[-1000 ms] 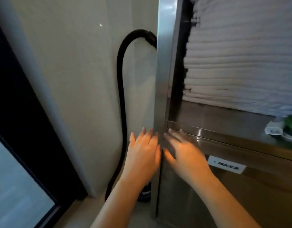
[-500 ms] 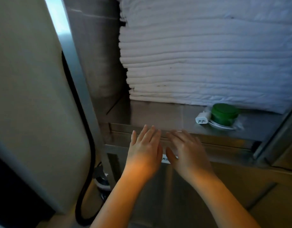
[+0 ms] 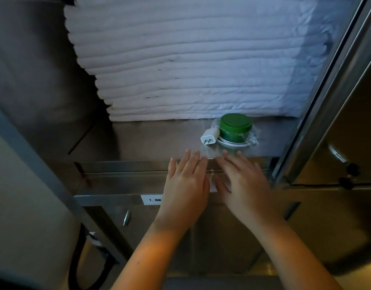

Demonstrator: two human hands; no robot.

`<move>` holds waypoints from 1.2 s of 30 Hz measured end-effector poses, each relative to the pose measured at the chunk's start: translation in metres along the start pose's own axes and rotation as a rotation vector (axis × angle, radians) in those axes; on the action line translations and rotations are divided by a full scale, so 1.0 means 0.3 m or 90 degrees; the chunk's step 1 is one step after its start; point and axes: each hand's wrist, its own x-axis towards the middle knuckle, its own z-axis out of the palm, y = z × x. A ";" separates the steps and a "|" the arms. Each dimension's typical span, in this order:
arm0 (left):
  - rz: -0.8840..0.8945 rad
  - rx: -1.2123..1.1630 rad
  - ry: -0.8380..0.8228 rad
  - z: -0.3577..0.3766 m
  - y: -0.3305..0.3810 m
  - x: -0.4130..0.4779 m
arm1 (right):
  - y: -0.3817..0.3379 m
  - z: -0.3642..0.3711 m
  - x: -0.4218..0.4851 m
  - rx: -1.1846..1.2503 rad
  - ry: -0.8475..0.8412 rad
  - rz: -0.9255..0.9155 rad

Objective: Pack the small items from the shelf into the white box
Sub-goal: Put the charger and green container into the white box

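Stainless steel cabinet (image 3: pixel 117 181) fills most of the view, seen from above and in front. Big stack of folded white towels (image 3: pixel 190 59) sits at the back of the steel shelf (image 3: pixel 149 139), taking approx the full width. On the right, a steel door panel w/ a latch (image 3: pixel 337 155) stands beside the shelf opening.

Left hand (image 3: pixel 184 185) and right hand (image 3: pixel 243 185): both palm-down, fingers straight and slightly spread, side by side w/ thumbs nearly meeting, holding nothing. They lie over the shelf's front rail, fingertips reaching just past the edge onto the shelf area. Can't tell if they actually touch the metal.

Black hose (image 3: pixel 75 264) loops at lower left, beside the cabinet leg.

Task items sit on the shelf, right of centre, just in front of the towel stack:
- round green jar w/ green lid (image 3: pixel 235 127), upright, clear plastic wrap around its base
- white USB wall charger (image 3: pixel 209 137), touching the jar's left side, prongs facing the camera
- coiled white cable (image 3: pixel 232 144), under or around the jar base

Charger is near the fingertips of both hands, not touching them.

White label reading "1. BM" (image 3: pixel 151 199) on the lower rail, partly covered by the left hand. Small metal knob (image 3: pixel 127 217) below it.
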 end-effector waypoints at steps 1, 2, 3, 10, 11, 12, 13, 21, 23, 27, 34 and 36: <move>0.007 0.001 0.003 0.012 -0.008 0.012 | 0.005 0.010 0.008 -0.006 0.005 0.004; 0.015 0.000 0.001 0.025 -0.018 0.024 | 0.007 0.020 0.018 -0.014 0.010 0.009; 0.023 -0.002 -0.008 0.037 -0.029 0.037 | 0.009 0.030 0.031 -0.022 0.016 0.015; 0.066 -0.059 -0.016 0.110 -0.132 0.152 | 0.004 0.085 0.141 -0.048 0.056 0.060; 0.072 -0.063 -0.011 0.119 -0.146 0.173 | 0.005 0.093 0.161 -0.052 0.062 0.071; 0.078 -0.066 -0.009 0.127 -0.157 0.189 | 0.006 0.098 0.176 -0.057 0.064 0.082; 0.086 -0.069 -0.011 0.135 -0.166 0.204 | 0.008 0.103 0.190 -0.064 0.062 0.095; 0.131 -0.085 -0.039 0.203 -0.193 0.278 | 0.055 0.143 0.236 -0.109 0.070 0.146; 0.143 -0.086 -0.042 0.217 -0.197 0.292 | 0.067 0.152 0.246 -0.113 0.073 0.151; 0.149 -0.076 -0.054 0.236 -0.212 0.319 | 0.095 0.171 0.279 -0.115 0.082 0.140; 0.141 -0.057 -0.048 0.251 -0.207 0.373 | 0.176 0.177 0.363 -0.111 0.094 0.099; 0.143 -0.042 -0.046 0.252 -0.202 0.396 | 0.208 0.171 0.395 -0.120 0.084 0.089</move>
